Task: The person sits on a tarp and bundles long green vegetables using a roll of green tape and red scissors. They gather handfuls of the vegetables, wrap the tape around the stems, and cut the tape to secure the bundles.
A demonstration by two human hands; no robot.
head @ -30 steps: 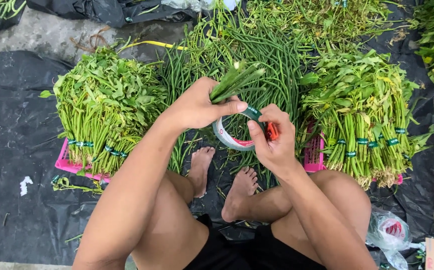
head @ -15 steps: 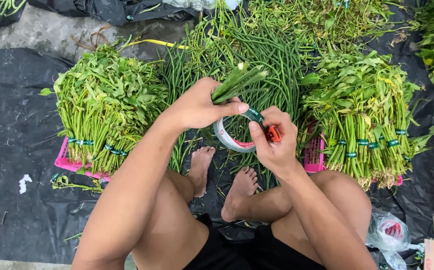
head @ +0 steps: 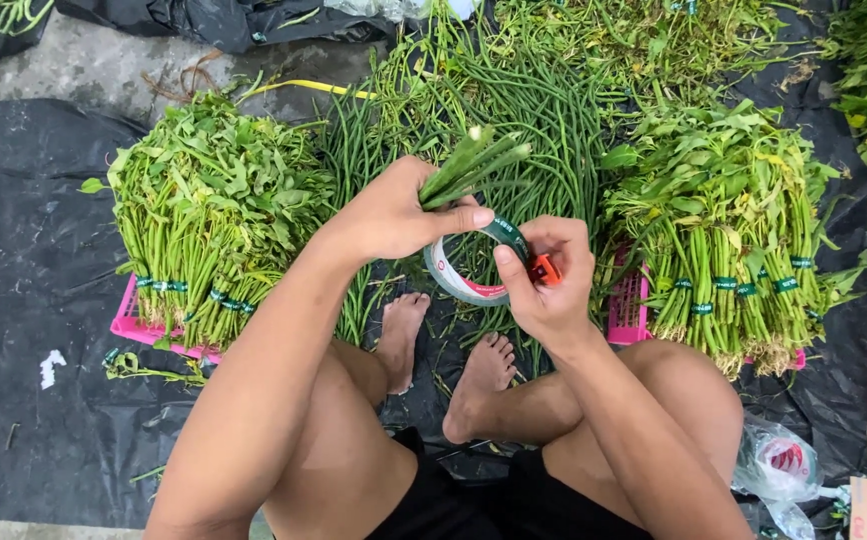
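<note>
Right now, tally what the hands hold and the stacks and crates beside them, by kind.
Bunch of long beans in left hand: 1
Tape roll in right hand: 1
Stacks of bundled greens: 2
Pink crates: 2
Total: 6

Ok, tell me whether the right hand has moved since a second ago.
Barely. The right hand with the tape roll sits slightly lower, nearer the toes, than before.

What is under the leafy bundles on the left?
The taped leafy bundles lie on a pink crate; only its near edge shows. The rest is covered by the greens. The crate sits on black sheeting.
</note>
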